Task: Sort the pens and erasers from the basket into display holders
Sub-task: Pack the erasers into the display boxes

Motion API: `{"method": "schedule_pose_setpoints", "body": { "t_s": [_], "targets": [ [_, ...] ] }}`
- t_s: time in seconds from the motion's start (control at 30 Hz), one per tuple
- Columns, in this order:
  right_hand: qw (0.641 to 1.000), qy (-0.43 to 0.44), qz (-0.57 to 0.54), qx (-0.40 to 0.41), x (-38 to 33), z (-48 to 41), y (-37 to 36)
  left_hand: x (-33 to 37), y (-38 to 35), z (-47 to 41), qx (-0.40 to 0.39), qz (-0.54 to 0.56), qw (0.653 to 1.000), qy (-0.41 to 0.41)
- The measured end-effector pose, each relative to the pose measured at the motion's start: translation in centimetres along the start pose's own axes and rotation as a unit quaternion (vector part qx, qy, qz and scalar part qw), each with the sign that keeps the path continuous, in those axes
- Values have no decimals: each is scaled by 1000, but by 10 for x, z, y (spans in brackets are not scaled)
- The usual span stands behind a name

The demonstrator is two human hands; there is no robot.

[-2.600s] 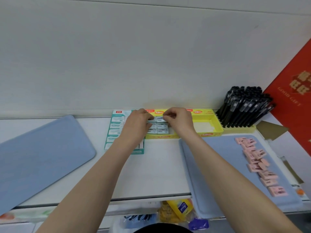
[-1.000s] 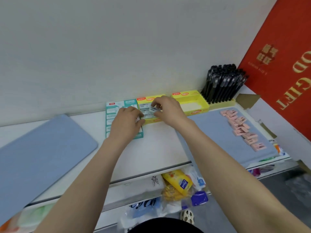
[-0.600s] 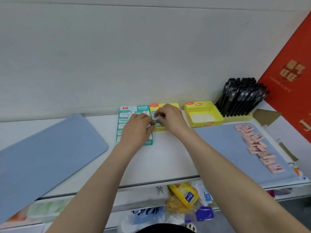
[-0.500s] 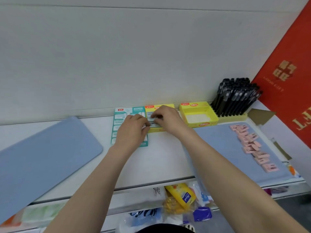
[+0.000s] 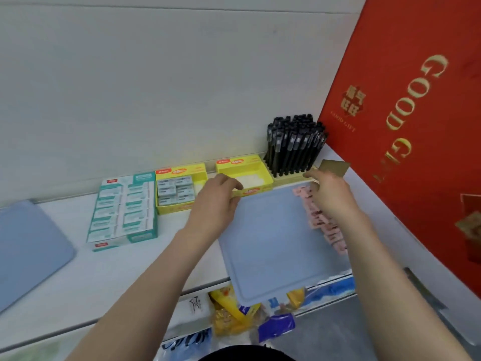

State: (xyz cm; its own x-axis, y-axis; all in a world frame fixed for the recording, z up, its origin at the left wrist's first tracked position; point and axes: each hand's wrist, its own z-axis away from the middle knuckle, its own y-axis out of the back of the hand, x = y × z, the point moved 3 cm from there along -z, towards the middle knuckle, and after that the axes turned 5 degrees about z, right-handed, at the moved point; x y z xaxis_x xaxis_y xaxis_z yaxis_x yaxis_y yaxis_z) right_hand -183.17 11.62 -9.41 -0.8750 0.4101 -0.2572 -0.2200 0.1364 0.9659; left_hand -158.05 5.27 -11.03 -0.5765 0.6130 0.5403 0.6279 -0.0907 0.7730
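Along the back edge of the white shelf [image 5: 135, 272], both hands sit at the far corners of the blue tray [image 5: 273, 246]: the left hand [image 5: 216, 201] curls loosely at its far left corner, fingers bent over the front wall of the empty yellow box [image 5: 244, 175], while the right hand [image 5: 330, 194] is at the far right corner, though whether either actually grips the tray I cannot tell. Pink erasers [image 5: 322, 220] line the tray's right edge, grey erasers [image 5: 175, 190] fill the other yellow box [image 5: 179, 188], and black pens [image 5: 294, 144] stand upright behind.
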Motion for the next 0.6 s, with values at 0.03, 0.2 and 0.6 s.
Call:
{"method": "schedule_pose_setpoints", "body": {
  "t_s": [0.03,0.2,0.6],
  "targets": [
    [999,6,-3,-40,7,-5,-2,12,-13,-6,-19,4,1000,-12],
    [993,36,-55,-100,21,-16,-9,55,-65,-38,-81,1,996,-23],
    [989,-23,-139,-52,36,-24,-3,80,-119,-75,-121,-20,992,16]
  ]
}}
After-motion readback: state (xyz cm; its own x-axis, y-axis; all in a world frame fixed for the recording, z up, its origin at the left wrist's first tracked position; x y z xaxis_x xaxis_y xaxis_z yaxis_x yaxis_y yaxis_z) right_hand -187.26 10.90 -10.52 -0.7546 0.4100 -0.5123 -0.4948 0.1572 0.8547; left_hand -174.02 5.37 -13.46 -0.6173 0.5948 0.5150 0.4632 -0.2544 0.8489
